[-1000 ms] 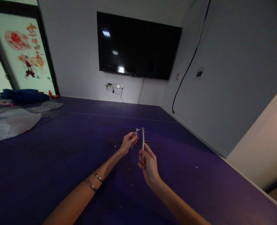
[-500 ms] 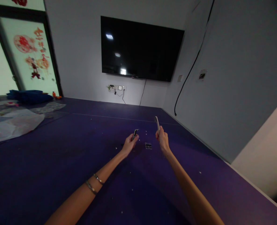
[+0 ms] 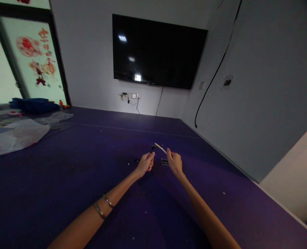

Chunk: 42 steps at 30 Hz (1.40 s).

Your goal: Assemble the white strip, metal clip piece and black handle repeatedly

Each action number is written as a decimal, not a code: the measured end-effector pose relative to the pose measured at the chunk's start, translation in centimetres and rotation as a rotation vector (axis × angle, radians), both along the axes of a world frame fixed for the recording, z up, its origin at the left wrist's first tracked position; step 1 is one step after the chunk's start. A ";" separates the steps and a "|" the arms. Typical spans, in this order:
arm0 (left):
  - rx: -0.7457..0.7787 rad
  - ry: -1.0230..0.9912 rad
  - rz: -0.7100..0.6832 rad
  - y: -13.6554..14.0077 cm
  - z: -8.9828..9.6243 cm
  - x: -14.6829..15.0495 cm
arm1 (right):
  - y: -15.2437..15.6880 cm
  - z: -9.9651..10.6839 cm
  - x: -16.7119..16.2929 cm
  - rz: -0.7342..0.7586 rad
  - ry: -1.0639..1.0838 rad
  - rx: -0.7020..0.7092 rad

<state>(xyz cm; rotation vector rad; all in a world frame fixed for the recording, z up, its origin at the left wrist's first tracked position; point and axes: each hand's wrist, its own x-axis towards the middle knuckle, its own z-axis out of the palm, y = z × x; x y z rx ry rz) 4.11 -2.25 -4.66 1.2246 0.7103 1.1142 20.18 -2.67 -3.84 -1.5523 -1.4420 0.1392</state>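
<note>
My left hand is closed round the handle of a small black razor, its T-shaped head pointing up. In my right hand is a slim, pale toothbrush, gripped by its handle and tilted to the left. The brush's tip is close to the razor's head; whether they touch I cannot tell. Between the hands, a small black-and-clear piece lies on the purple surface, partly behind my right hand. A short dark object lies just left of my left hand.
Small white bits are scattered over the purple surface. Crumpled clear plastic sheeting and a dark blue cloth bundle lie at the left. A television hangs on the wall, and a black cable dangles at the right.
My right hand has moved slightly left and swung the toothbrush from upright to leaning left, beside the razor. My left hand has turned the razor's head.
</note>
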 end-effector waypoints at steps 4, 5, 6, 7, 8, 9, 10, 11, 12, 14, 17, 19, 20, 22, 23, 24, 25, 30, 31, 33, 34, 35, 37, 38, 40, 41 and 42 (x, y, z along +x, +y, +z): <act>0.010 -0.001 -0.022 -0.2 0.1 0.0 | -0.2 -0.9 0.7 -0.076 -0.082 -0.036; 0.011 -0.003 -0.021 -0.2 0.1 0.0 | -0.2 -1.1 0.9 -0.091 -0.078 -0.044; 0.011 -0.005 -0.021 -0.2 0.2 0.0 | -0.2 -1.1 1.0 -0.101 -0.072 -0.048; 0.009 -0.005 -0.024 -0.3 0.2 0.0 | -0.2 -1.0 1.0 -0.106 -0.063 -0.045; 0.006 -0.005 -0.029 -0.3 0.3 0.0 | -0.2 -0.9 1.0 -0.107 -0.054 -0.037; 0.002 -0.006 -0.034 -0.4 0.4 0.0 | -0.2 -0.8 0.8 -0.103 -0.049 -0.025; -0.001 -0.008 -0.041 -0.5 0.4 0.0 | -0.3 -0.7 0.7 -0.094 -0.050 -0.015; -0.004 -0.013 -0.049 -0.5 0.5 0.0 | -0.3 -0.6 0.5 -0.082 -0.054 -0.007; -0.005 -0.016 -0.057 -0.6 0.5 0.0 | -0.3 -0.6 0.3 -0.072 -0.059 -0.002; -0.007 -0.017 -0.071 -0.6 0.5 0.0 | -0.4 -0.7 0.1 -0.065 -0.066 -0.003; -0.017 0.000 -0.067 -0.6 0.3 0.0 | -0.5 -0.9 0.2 -0.082 -0.066 -0.008; -0.020 0.007 -0.065 -0.7 0.3 0.1 | -0.6 -0.9 0.4 -0.086 -0.068 0.003; -0.020 0.007 -0.069 -0.7 0.3 0.1 | -0.6 -0.8 0.4 -0.084 -0.071 0.012; -0.015 0.002 -0.081 -0.8 0.5 0.1 | -0.5 -0.8 0.5 -0.080 -0.078 0.025; -0.015 -0.001 -0.086 -0.8 0.5 0.1 | -0.5 -0.9 0.5 -0.082 -0.078 0.027; -0.017 -0.005 -0.091 -0.9 0.6 0.1 | -0.5 -1.0 0.5 -0.085 -0.076 0.027; -0.020 -0.009 -0.093 -0.9 0.7 0.1 | -0.5 -1.1 0.5 -0.090 -0.071 0.026; -0.059 -0.055 -0.149 -1.0 0.8 0.0 | -0.3 -1.3 0.4 -0.099 -0.027 0.064; -0.088 -0.080 -0.198 -1.1 0.9 0.0 | -0.2 -1.3 0.2 -0.095 -0.015 0.072; -0.165 -0.148 -0.328 -1.3 1.2 -0.1 | -0.2 -1.4 0.0 -0.076 0.007 0.072; -0.206 -0.187 -0.396 -1.5 1.4 -0.2 | -0.1 -1.6 -0.1 -0.068 0.017 0.066; -0.244 -0.224 -0.457 -1.6 1.5 -0.3 | -0.1 -1.8 -0.2 -0.062 0.025 0.056; -0.304 -0.295 -0.546 -1.8 1.8 -0.5 | -0.1 -2.2 -0.2 -0.054 0.034 0.032; -0.326 -0.328 -0.576 -1.8 1.9 -0.5 | -0.1 -2.3 -0.2 -0.054 0.037 0.025; -0.359 -0.385 -0.610 -1.8 1.9 -0.6 | -0.1 -2.3 -0.3 -0.055 0.051 0.033; -0.374 -0.404 -0.617 -1.8 1.9 -0.7 | -0.1 -2.2 -0.4 -0.054 0.060 0.046; -0.390 -0.417 -0.622 -1.7 1.8 -0.7 | -0.2 -2.0 -0.5 -0.053 0.067 0.062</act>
